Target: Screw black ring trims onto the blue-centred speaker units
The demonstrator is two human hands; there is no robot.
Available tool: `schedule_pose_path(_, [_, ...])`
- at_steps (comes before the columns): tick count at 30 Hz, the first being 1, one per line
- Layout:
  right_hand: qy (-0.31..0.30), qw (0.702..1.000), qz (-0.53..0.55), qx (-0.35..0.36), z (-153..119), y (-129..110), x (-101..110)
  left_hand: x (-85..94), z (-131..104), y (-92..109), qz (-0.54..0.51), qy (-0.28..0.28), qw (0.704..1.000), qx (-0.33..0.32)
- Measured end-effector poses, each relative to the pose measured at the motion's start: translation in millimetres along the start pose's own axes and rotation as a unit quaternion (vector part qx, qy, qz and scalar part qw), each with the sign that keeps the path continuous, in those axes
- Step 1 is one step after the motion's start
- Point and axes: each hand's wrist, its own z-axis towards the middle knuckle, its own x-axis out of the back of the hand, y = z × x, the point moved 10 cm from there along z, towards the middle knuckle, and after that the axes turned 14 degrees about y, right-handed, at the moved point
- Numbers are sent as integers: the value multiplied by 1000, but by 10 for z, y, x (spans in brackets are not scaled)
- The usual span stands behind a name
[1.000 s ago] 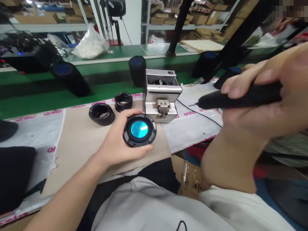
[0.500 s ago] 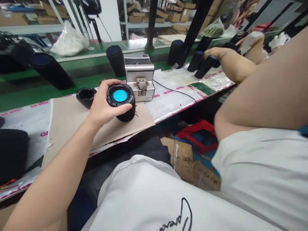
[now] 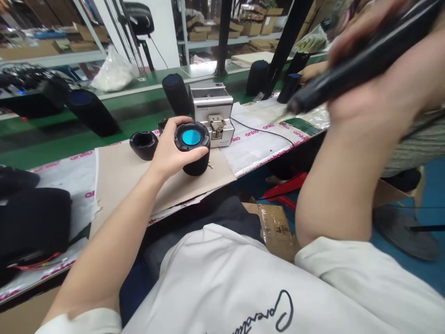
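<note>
My left hand (image 3: 174, 150) is wrapped round a black cylindrical speaker (image 3: 197, 160) with a bright blue disc on top, standing upright on a brown cardboard sheet (image 3: 121, 185). At the upper right, my right hand (image 3: 375, 79) grips a black electric screwdriver (image 3: 351, 69), blurred, its thin tip pointing down to the left. Just behind the speaker stands a silver screw feeder (image 3: 213, 113). A hollow black ring-shaped part (image 3: 143, 144) lies left of my left hand. Small coloured wires show beside the speaker's right side.
More black speakers (image 3: 175, 93) stand along the green bench (image 3: 139, 109). A large black case (image 3: 38, 218) with red wires is at the left. Dark posts rise behind the feeder. A co-worker's hand (image 3: 313, 70) shows at the right, beyond the screwdriver.
My right hand has come into view from the right with the screwdriver in it. The whole view has shifted, and my left hand stays on the speaker.
</note>
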Motion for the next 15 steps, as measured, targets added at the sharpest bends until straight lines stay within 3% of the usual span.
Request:
schedule_pose_path(2, [106,993,-50,-31,-201,250,254,-9,0,-4,-7,-3,1000,9])
schedule_pose_path(4, [143,985,-56,-78,-397,527,478,-19,-3,-21,-21,-4,1000,23])
schedule_pose_path(6, [125,988,-44,-85,-488,688,619,-26,-8,-47,-35,-3,999,37])
schedule_pose_path(9, [100,992,-41,-59,-484,738,738,-36,-16,-93,-46,-3,998,49])
schedule_pose_path(15, [73,997,-35,6,-507,575,564,-59,-16,-146,-53,-12,996,70])
